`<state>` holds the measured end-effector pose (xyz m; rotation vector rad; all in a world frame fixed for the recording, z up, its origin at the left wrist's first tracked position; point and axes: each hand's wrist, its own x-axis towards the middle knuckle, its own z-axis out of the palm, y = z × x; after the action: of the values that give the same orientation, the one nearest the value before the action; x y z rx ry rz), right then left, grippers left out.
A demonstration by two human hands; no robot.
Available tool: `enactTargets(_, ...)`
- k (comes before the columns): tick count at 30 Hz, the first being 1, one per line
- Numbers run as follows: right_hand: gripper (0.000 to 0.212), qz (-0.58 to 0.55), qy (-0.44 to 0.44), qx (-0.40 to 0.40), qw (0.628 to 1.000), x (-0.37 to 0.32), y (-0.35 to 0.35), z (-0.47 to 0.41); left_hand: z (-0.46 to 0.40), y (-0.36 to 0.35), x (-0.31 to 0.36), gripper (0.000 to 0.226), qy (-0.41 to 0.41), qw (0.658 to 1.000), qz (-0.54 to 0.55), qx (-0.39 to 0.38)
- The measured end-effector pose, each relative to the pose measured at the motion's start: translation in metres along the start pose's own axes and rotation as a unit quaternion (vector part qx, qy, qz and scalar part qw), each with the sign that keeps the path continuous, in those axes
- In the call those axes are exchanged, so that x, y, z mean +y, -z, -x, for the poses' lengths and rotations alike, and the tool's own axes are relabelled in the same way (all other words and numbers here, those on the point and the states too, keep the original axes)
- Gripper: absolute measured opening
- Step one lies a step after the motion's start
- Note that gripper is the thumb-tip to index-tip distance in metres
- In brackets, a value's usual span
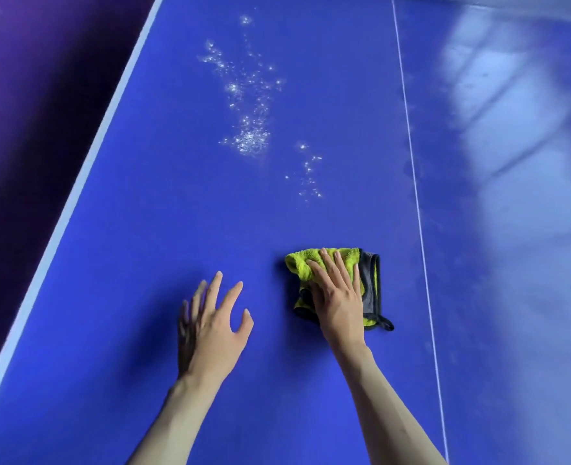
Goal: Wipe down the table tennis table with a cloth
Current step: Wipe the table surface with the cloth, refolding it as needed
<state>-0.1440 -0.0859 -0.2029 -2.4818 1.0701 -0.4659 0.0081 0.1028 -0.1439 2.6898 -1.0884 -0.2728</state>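
Cloth [331, 280], yellow-green with grey trim, bunched on the blue table [143, 263], lower centre of frame. Right hand [338, 297] lies flat on it, fingers straight, pressing, not gripping. Left hand [215, 325] spread over bare surface, holding nothing; contact unclear. White specks [250, 135] sit up-frame and slightly left of the cloth, so right hand is nearer. Table's right half washed out by glare; near edge cut off.

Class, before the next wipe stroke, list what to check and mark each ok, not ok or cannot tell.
1. Right hand flat on the cloth: ok.
2. Cloth lying on the table: ok.
3. Left hand out of the cloth's way: ok.
4. Droplets ahead of the cloth wiped away: not ok.
5. Cloth damp: cannot tell.
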Motion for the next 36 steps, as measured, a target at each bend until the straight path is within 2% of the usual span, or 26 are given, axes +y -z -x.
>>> enactTargets(4, 0.042, 0.001, -0.047, 0.036, 0.998, 0.091, 0.050, 0.008, -0.005, -0.022, 0.043, 0.053, 0.008, 0.999, 0.002, -0.044)
enactTargets(7, 0.047, 0.013, -0.083, 0.061, 0.995, 0.132, 0.074, 0.003, -0.006, -0.027, 0.058, 0.054, 0.018, 0.998, -0.008, -0.055)
enactTargets(13, 0.054, 0.009, -0.196, 0.131, 0.972, 0.113, 0.061, -0.020, -0.010, -0.024, 0.049, 0.048, 0.000, 0.999, 0.002, -0.050)
enactTargets(15, 0.054, -0.001, -0.196, 0.125, 0.972, 0.088, 0.044, -0.032, -0.009, -0.024, 0.038, 0.042, -0.023, 0.999, 0.028, -0.026)
enactTargets(18, 0.051, 0.000, -0.123, 0.093, 0.988, 0.032, 0.009, -0.053, -0.008, -0.021, 0.012, 0.040, -0.056, 0.997, 0.052, 0.010)
enactTargets(21, 0.048, -0.005, -0.078, 0.064, 0.995, -0.045, -0.036, -0.075, -0.011, -0.009, -0.030, 0.042, -0.045, 0.998, 0.026, 0.027)
enactTargets(26, 0.043, 0.002, -0.007, 0.025, 1.000, -0.171, -0.109, -0.105, -0.018, 0.021, -0.123, 0.067, 0.060, 0.994, -0.083, -0.036)
enactTargets(31, 0.054, 0.003, 0.062, -0.025, 0.998, -0.296, -0.184, -0.125, -0.017, 0.036, -0.179, 0.074, 0.067, 0.992, -0.095, -0.056)
enactTargets(34, 0.051, -0.003, 0.119, -0.061, 0.991, -0.365, -0.223, -0.130, -0.019, 0.038, -0.194, 0.067, 0.057, 0.995, -0.075, -0.044)
enactTargets(36, 0.050, 0.003, 0.130, -0.076, 0.989, -0.394, -0.240, -0.130, -0.019, 0.031, -0.205, 0.053, 0.088, 0.996, -0.005, -0.019)
